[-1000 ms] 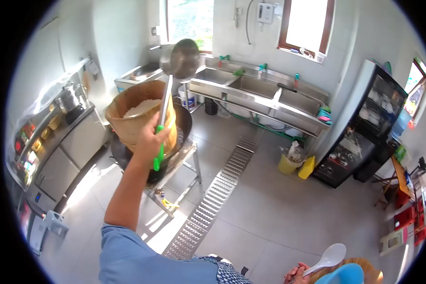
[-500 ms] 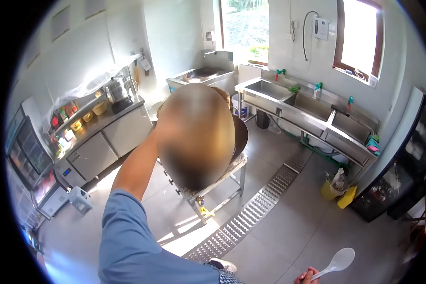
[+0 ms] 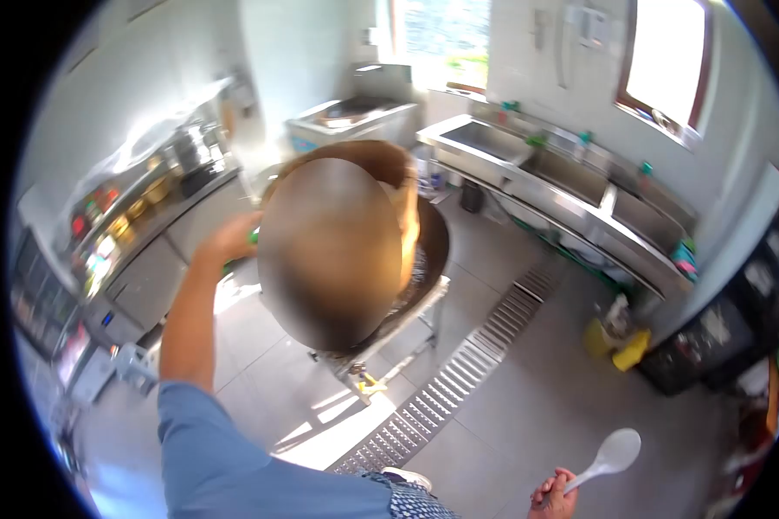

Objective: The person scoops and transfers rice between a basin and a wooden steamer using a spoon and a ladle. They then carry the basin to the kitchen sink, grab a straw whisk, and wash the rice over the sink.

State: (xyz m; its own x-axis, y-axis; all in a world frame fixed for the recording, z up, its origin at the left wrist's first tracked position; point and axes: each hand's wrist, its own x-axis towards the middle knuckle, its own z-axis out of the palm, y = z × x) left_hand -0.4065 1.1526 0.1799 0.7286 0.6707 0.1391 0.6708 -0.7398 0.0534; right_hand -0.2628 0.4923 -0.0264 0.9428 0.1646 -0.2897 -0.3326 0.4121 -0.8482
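Observation:
My left hand (image 3: pixel 231 237), at the end of a blue sleeve, reaches to the left side of a tall brown wooden tub (image 3: pixel 346 153). A small green thing (image 3: pixel 254 236) shows at its fingers, which are smeared and partly hidden by a blurred oval patch over the tub. The tub stands in a wide dark wok (image 3: pixel 433 246) on a metal stand (image 3: pixel 428 333). Low at the right, my right hand (image 3: pixel 552 495) is closed round the handle of a white spoon (image 3: pixel 619 450), its bowl pointing up and right.
A slotted floor drain (image 3: pixel 459 376) runs past the stand. Sinks (image 3: pixel 571 180) line the back right wall; a dark glass-door fridge (image 3: pixel 718 324) and yellow bin (image 3: pixel 599 337) stand at right. A steel counter (image 3: pixel 160 255) and grey jug (image 3: pixel 134 362) are at left.
My left hand has moved left and come out from behind the blurred patch, with the green thing now showing. My right hand and the spoon have shifted slightly up and left. The view has turned.

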